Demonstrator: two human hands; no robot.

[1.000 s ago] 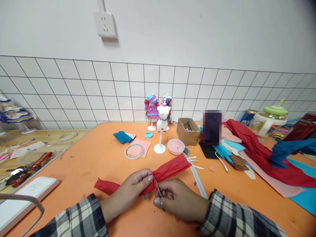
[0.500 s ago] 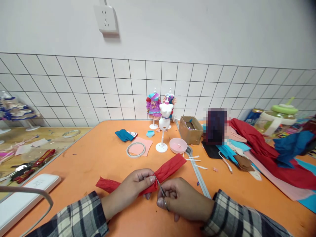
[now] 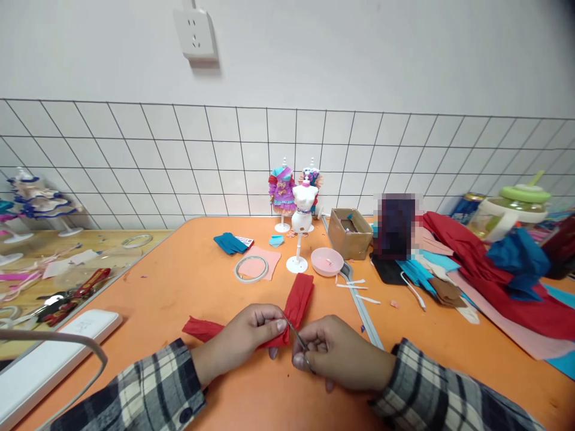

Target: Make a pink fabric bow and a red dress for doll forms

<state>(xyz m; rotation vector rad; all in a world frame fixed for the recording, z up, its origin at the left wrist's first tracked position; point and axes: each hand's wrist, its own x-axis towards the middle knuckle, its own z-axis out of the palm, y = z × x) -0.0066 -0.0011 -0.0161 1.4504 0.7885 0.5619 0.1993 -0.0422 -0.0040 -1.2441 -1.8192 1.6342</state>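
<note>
A strip of red crepe paper [image 3: 300, 299] is pinched in my left hand [image 3: 251, 329], its narrow end sticking out to the left and its wide end standing up to the right. My right hand [image 3: 335, 353] grips a small pair of scissors [image 3: 296, 333] by the handles. Their blades reach the red paper beside my left thumb; whether they are closed on it I cannot tell. Beyond my hands stands a white mini dress form [image 3: 305, 203] on a round base. A pink bowl [image 3: 327, 262] sits right of that base.
A tape roll [image 3: 250, 270] lies partly over a pink paper square [image 3: 272, 260]. Behind are a dressed mini form [image 3: 283, 191] and a cardboard box [image 3: 350, 233]. Coloured paper [image 3: 476, 269] is heaped at right, near a lidded jug [image 3: 512, 209]. A white power bank [image 3: 63, 353] and cable are at left.
The wide right end of the red paper has swung more upright and away from the right hand. Both hands keep their grips, and the view has shifted slightly.
</note>
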